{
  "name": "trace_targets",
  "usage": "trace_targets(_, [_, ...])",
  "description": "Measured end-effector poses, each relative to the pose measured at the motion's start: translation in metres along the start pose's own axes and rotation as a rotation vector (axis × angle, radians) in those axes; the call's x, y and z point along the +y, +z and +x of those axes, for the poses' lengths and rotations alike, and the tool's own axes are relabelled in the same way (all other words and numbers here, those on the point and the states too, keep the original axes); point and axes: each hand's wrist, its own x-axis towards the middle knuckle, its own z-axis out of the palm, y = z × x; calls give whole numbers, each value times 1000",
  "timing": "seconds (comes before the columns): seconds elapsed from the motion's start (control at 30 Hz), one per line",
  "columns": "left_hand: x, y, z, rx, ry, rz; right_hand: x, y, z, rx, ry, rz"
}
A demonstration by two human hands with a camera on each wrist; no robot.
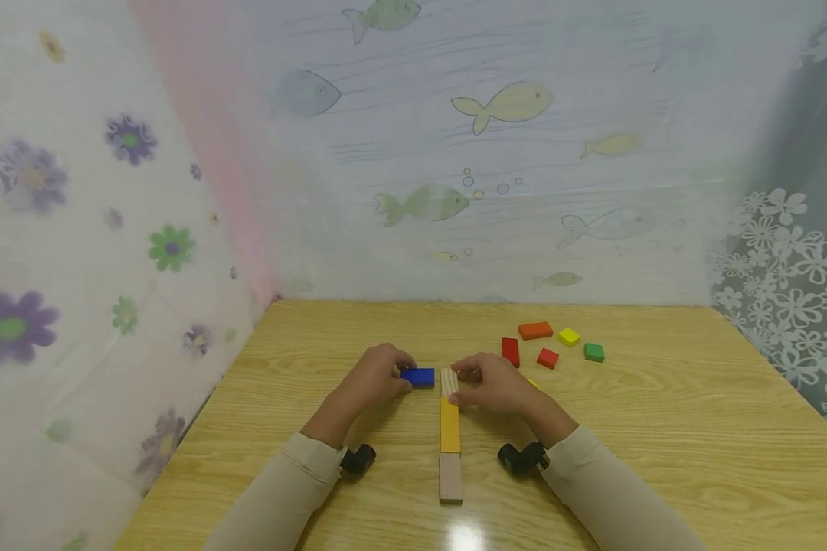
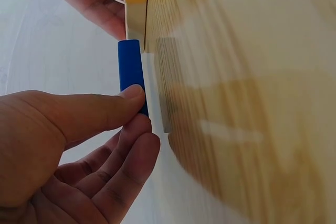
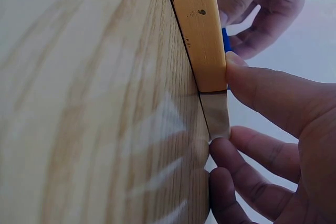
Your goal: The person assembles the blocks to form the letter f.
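A row of three blocks lies end to end on the table: a greyish-brown block nearest me, a yellow-orange block in the middle and a pale plain wood block at the far end. My right hand holds the pale block, with the thumb by its joint with the yellow-orange block and the fingers at its far end. Left of that block, my left hand pinches a blue block between thumb and fingers. The blue block lies crosswise to the row, a small gap away in the head view.
Beyond my right hand lie loose blocks: a red one, an orange one, a small yellow one, a smaller red one and a green one. Another yellow piece is mostly hidden behind my right hand.
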Motion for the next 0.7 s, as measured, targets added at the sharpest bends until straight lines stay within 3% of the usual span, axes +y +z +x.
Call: trace_targets(0.7, [13, 6, -14, 3, -24, -2, 0, -1, -15, -12, -19, 8])
